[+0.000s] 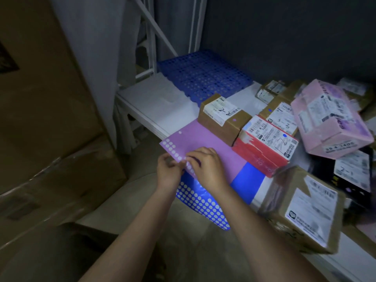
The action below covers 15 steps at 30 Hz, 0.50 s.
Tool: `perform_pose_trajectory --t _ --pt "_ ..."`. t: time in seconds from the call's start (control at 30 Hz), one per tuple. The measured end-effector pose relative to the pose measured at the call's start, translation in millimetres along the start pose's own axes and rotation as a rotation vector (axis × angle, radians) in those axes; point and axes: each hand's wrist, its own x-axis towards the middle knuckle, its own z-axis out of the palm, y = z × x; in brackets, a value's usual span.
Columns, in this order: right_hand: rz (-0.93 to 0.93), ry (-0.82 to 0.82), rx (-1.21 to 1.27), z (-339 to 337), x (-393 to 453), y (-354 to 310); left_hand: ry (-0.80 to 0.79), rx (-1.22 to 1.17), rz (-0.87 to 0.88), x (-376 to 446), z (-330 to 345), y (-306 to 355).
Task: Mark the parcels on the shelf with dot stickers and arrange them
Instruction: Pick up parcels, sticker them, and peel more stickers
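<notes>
Single view only, head-worn wide-angle camera. It looks forward and steeply down over the person's two forearms, which enter from the bottom edge and run up to mid-frame. Facing: toward the white metal shelf board (146,102), which runs diagonally from upper centre to the lower right corner. Left hand (168,171) and right hand (207,167) sit near frame centre, close to the lens. Brown cardboard parcel with white label (223,118) lies just beyond them; large brown cardboard carton (46,102) fills the left side, nearby. Edges bow with wide-angle distortion; right edge blurred. No second view, so no shared region.
</notes>
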Motion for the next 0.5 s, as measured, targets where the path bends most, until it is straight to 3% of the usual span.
perform_pose_trajectory --t 0.5 --pt "-0.122 -0.104 -0.070 -5 16 -5 0.009 0.019 0.055 -3 -6 5"
